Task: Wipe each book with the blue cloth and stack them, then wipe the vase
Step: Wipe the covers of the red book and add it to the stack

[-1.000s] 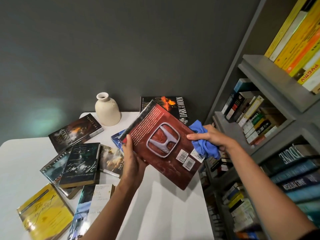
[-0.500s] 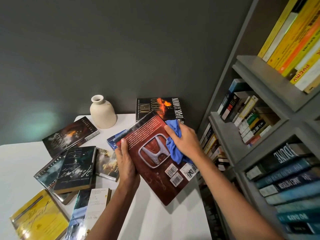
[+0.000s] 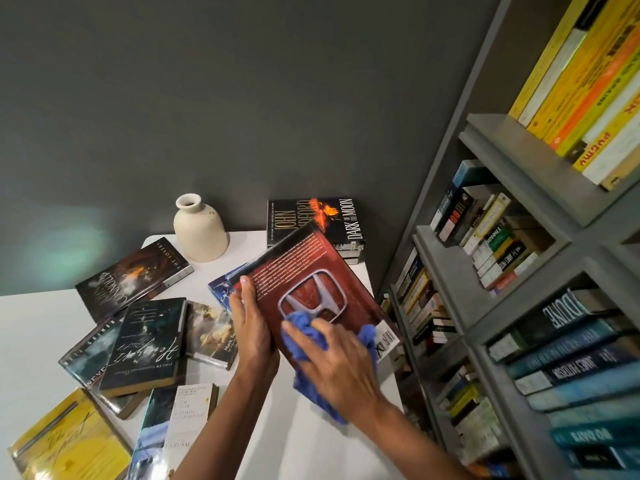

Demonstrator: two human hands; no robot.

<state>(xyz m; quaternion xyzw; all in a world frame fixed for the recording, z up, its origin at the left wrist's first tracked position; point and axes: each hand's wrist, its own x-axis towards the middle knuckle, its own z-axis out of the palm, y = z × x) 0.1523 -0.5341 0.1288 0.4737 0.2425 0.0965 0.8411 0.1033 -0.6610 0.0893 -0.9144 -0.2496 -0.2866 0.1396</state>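
My left hand [image 3: 252, 327] grips the left edge of a dark red book [image 3: 311, 268] with a silver emblem, held tilted above the white table [image 3: 311, 441]. My right hand [image 3: 341, 363] holds the bunched blue cloth [image 3: 304, 336] and presses it on the lower part of the cover. A cream vase [image 3: 200, 229] stands upright at the back of the table. A small stack topped by a black book [image 3: 315, 221] lies at the back right. Several other books [image 3: 145, 341] lie scattered on the left half.
A grey bookshelf [image 3: 512, 216] packed with books fills the right side, close to the table's right edge. A dark grey wall stands behind the table. A yellow book [image 3: 69, 445] and a white-and-blue one [image 3: 180, 420] lie near the front left.
My right hand has swept the cloth from the book's right edge across and down to the lower cover. The book has dropped lower and closer to the table.
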